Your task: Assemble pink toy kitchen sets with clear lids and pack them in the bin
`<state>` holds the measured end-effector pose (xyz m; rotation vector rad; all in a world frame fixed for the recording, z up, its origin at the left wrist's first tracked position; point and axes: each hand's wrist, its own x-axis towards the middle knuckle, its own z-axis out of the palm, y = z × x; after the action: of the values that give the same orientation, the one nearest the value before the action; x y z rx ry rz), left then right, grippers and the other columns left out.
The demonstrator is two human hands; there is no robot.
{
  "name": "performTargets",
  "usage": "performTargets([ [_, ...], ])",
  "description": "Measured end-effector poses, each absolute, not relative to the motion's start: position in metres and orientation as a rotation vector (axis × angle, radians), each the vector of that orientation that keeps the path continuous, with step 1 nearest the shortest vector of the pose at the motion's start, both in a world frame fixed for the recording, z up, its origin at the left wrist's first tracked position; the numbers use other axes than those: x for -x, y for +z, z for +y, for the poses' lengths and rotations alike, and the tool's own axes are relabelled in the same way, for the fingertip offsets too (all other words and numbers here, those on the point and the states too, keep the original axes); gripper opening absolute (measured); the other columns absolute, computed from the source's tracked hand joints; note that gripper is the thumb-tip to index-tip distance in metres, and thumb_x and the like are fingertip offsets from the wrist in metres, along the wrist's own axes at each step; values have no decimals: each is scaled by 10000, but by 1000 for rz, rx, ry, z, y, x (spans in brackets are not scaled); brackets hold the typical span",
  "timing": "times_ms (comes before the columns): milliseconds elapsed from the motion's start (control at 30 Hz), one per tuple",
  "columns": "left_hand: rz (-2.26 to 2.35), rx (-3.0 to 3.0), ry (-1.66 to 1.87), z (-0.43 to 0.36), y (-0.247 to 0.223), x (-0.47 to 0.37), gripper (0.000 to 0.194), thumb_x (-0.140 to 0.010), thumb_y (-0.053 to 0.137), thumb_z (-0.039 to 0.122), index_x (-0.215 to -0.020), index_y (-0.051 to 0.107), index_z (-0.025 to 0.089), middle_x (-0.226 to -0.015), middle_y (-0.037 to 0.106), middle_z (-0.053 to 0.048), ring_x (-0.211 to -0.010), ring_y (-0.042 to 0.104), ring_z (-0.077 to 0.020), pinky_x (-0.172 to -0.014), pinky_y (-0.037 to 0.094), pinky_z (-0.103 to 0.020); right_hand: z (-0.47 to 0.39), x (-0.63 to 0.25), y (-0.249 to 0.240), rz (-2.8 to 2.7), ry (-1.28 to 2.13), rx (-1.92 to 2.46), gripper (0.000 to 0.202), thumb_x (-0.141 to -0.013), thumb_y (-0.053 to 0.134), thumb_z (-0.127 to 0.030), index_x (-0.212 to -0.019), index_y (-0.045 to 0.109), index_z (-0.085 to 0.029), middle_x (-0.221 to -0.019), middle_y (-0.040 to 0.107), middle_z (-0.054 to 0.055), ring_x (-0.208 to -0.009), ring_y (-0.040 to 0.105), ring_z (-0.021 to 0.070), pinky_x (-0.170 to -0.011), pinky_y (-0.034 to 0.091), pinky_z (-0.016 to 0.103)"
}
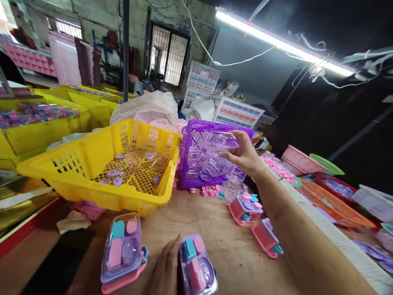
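My right hand [245, 153] reaches into the tipped purple basket [185, 164], thumb and fingers closed on a clear plastic cover [221, 140]. More clear covers [211, 166] lie in a heap beneath it. Down at the front, my left hand [167, 264] is against the left side of a toy set [198, 266] with pink, teal and purple pieces on top; some of its fingers are hidden. To the left stands a similar toy set [123, 250] under a clear cover. Two more pink and purple toy sets [246, 208] sit near my right forearm, one partly behind it.
A yellow basket [101, 194] with clear covers and purple discs stands at left. Small pink pieces [211, 191] lie before the purple basket. A cloth [73, 221] rests at the left edge. Orange basket [334, 205] and other trays line the right side. Yellow bins [46, 135] stand behind.
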<state>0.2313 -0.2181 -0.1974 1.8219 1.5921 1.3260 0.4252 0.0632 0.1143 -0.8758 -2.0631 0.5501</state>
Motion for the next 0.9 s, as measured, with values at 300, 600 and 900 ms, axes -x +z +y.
performTargets([
  [300, 1478, -1910, 1303, -221, -163, -216, 1175, -795, 977, 453, -1714, 265, 278, -1668, 552, -209, -1572, 562, -439, -1289, 513, -653, -125, -458, -25, -1349, 1293, 974, 792, -956, 352, -912, -1457, 654, -380, -1509, 691, 135, -1176, 717, 372, -948, 649, 602],
  [600, 1402, -1937, 1300, -222, -147, -214, 1232, -800, 1000, 440, -1735, 210, 289, -1690, 495, -205, -1603, 517, -426, -1321, 464, -636, -139, -452, -56, -1392, 1522, 1228, 543, -887, 853, -697, -1253, 727, -316, -1209, 788, 79, -974, 766, 263, -833, 647, 410],
  [900, 1361, -1875, 1341, -221, -150, -217, 1352, -728, 1059, 443, -1754, 191, 294, -1713, 476, -200, -1627, 488, -428, -1341, 447, -637, -162, -435, -48, -1652, 1326, 1457, 1127, -794, 914, -759, -1715, 452, -302, -1415, 708, 143, -1369, 697, 368, -1178, 578, 588],
])
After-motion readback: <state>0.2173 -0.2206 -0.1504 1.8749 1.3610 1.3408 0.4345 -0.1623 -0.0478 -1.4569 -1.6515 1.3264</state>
